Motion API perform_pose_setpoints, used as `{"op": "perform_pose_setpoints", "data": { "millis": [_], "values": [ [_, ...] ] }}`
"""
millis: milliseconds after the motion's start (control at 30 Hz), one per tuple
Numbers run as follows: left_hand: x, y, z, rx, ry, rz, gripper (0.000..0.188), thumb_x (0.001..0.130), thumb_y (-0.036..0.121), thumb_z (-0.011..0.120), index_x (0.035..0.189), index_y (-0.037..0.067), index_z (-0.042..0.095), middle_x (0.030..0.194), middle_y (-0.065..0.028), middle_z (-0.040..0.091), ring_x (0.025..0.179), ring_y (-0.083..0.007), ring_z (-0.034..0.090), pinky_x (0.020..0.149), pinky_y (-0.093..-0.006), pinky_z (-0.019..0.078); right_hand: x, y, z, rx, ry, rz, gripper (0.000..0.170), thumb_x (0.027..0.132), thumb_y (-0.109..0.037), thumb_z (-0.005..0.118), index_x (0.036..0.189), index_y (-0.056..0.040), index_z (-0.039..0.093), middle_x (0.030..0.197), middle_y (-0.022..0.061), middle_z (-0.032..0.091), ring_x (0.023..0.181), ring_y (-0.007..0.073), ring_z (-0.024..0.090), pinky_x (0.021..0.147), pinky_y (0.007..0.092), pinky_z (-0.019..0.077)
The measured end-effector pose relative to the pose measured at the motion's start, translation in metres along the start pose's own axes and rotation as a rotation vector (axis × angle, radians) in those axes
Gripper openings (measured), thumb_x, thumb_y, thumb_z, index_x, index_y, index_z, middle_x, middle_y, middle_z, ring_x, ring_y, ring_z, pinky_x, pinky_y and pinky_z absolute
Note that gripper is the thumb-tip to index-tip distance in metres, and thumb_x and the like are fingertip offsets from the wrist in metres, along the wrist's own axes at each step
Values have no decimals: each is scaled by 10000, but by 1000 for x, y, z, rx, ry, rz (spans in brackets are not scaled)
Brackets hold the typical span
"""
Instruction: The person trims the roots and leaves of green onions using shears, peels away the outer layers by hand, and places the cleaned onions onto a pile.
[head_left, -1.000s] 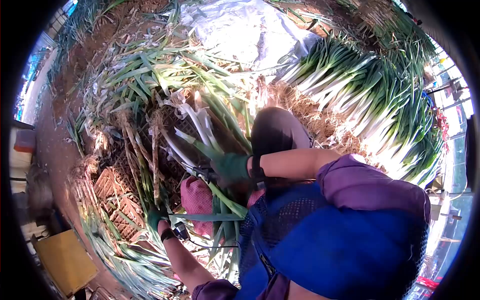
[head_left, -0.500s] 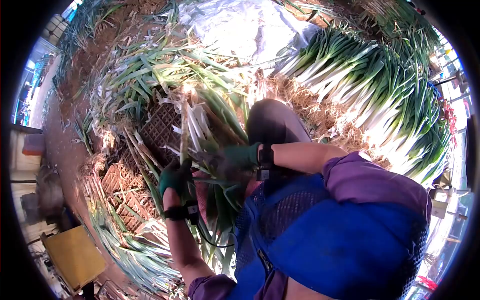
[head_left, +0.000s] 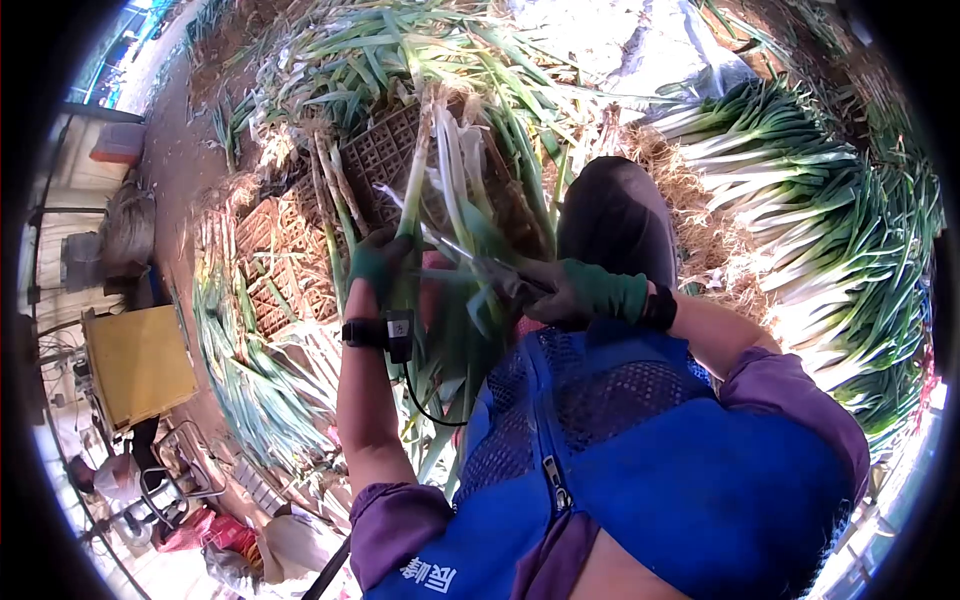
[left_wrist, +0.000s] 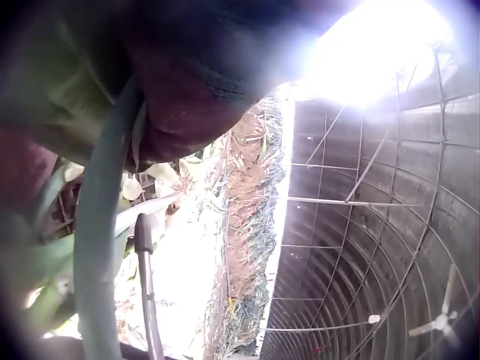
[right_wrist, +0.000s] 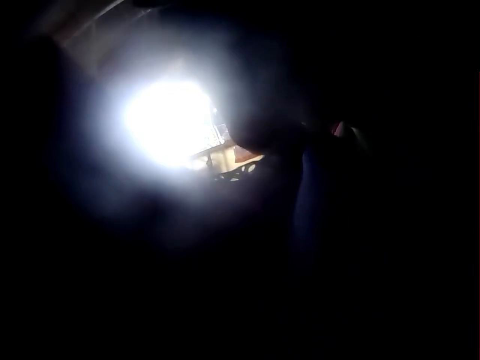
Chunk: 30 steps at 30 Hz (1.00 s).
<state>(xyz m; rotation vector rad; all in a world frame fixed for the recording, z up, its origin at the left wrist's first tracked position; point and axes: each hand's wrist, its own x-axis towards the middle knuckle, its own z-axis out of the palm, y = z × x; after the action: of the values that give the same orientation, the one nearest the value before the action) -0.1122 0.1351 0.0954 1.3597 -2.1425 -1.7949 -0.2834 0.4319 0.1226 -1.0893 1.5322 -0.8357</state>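
Observation:
My left hand (head_left: 378, 262), in a green glove with a dark palm, grips a leek (head_left: 415, 185) whose pale root end points up and away. The leek's green leaves hang down past the wrist. My right hand (head_left: 585, 292), gloved alike and close in front of the vest, curls round a dark tool whose thin shaft reaches toward the leek. In the left wrist view, the slim rod (left_wrist: 150, 292) with its dark tip shows beside a green leaf (left_wrist: 97, 247), under the gloved fingers. More white leek stalks (head_left: 455, 170) lie just beyond the hands. The right wrist view is nearly all dark.
Brown plastic crates (head_left: 275, 265) with leeks on them stand at the left. A long row of cleaned leeks (head_left: 800, 220) lies at the right, roots inward. Leaf scraps (head_left: 360, 60) heap up ahead beside a white sheet (head_left: 610, 40). A yellow-topped stand (head_left: 140, 365) is at far left.
My left hand has risen from low by the crates with a leek upright in it. My right hand has drawn back toward the vest with the tool. The head view has turned leftward.

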Motion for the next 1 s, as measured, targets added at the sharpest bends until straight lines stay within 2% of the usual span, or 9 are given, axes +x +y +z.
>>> {"op": "perform_pose_setpoints", "data": {
  "millis": [67, 233, 367, 467, 533, 667, 767, 833, 1000],
  "values": [
    [22, -20, 1, 10, -20, 6, 418, 819, 229, 726, 1151, -20, 666, 980, -111, 710, 827, -169, 668, 751, -303, 538, -2, -15, -8, -26, -13, 73, 422, 837, -321, 662, 1159, -61, 582, 844, 114, 646, 742, 206, 639, 680, 353, 496],
    [6, -6, 22, -135, 21, 18, 421, 806, 236, 718, 1139, -17, 669, 940, -88, 707, 808, -173, 664, 717, -300, 536, 14, -5, 11, -176, 85, -45, 451, 813, -327, 667, 1139, -28, 580, 866, 162, 653, 766, 265, 653, 705, 382, 499],
    [8, -10, 25, -2, 84, 18, 421, 797, 249, 705, 1141, 9, 674, 926, -88, 712, 801, -162, 664, 718, -306, 535, 25, -15, 6, -82, 90, 90, 487, 780, -392, 663, 1047, 12, 621, 906, 227, 677, 887, 356, 669, 786, 409, 505],
    [16, -24, 25, 136, 95, 8, 426, 786, 282, 708, 1149, 59, 682, 925, -90, 719, 809, -158, 673, 726, -316, 534, 42, -12, 5, -172, 176, 73, 485, 786, -389, 658, 1043, 20, 621, 903, 238, 675, 876, 365, 666, 782, 414, 506],
    [18, -30, 25, 149, 50, -11, 431, 784, 318, 710, 1155, 100, 688, 931, -89, 724, 818, -160, 681, 735, -325, 534, 68, 7, 2, -234, 245, 83, 461, 792, -385, 652, 994, 29, 632, 873, 238, 672, 847, 355, 668, 761, 413, 510],
    [8, -35, 34, 152, 44, -17, 443, 834, 274, 719, 1188, 17, 651, 963, -71, 710, 816, -120, 652, 727, -267, 524, 108, -9, -24, -178, 305, 86, 448, 802, -390, 640, 871, 53, 645, 767, 220, 662, 745, 342, 664, 709, 410, 513],
    [13, -54, 34, 59, 30, -24, 425, 823, 330, 715, 1147, 58, 672, 948, -81, 710, 823, -148, 669, 738, -294, 527, 139, -2, -35, -173, 224, 63, 432, 803, -375, 635, 833, 55, 651, 665, 198, 631, 675, 323, 662, 673, 397, 516],
    [1, -44, 35, 127, 39, 1, 412, 816, 412, 693, 1097, 111, 695, 932, -101, 702, 834, -200, 685, 745, -354, 528, 162, 11, -41, -120, 264, 128, 404, 797, -351, 614, 850, 47, 655, 669, 162, 635, 632, 256, 643, 615, 378, 497],
    [-9, -37, 44, 301, 105, 16, 401, 815, 339, 722, 1135, 101, 690, 942, -79, 716, 830, -145, 679, 747, -286, 530, 184, -4, -61, -88, 254, 191, 418, 783, -347, 621, 863, 61, 663, 682, 139, 641, 610, 219, 626, 589, 371, 486]
  ]
}}
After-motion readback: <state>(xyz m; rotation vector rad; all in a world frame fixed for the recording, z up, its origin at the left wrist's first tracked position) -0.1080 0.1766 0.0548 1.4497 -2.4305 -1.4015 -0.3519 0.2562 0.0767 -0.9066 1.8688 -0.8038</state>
